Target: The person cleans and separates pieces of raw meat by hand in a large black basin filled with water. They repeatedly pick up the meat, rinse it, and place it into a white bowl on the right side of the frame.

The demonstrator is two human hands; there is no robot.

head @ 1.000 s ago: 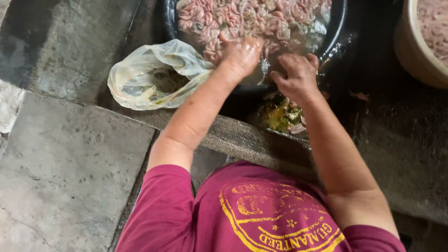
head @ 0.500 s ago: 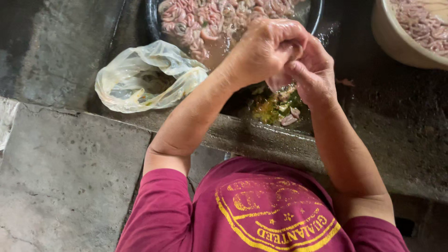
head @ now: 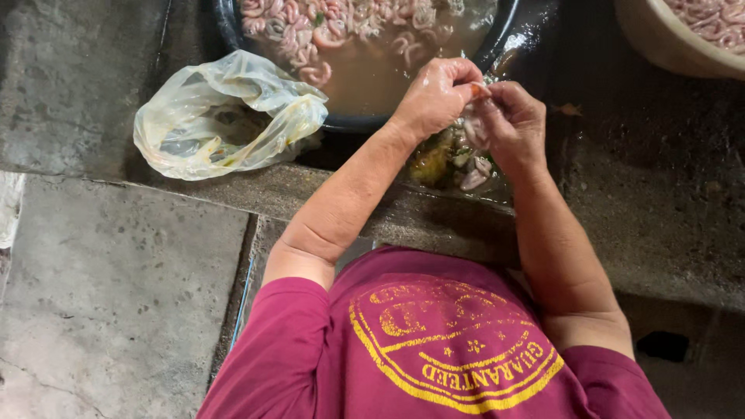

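Head view: left hand (head: 433, 95) and right hand (head: 511, 124) meet fingertip to fingertip, both pinched on one pale pink squid piece (head: 473, 128), held above a small scrap pile (head: 454, 161) just beside the dark basin (head: 497, 46). A crumpled plastic bag (head: 225, 112) lies left.

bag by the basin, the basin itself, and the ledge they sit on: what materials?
Bag: thin clear plastic film, crinkled, glossy, yellow-stained. Dark basin: smooth glossy rim with wet highlights, probably plastic, possibly enamelled metal. Ledge: rough grey concrete or stone, matte, wet and darkened. Both hands, left hand and right hand, pinch a small pink piece.
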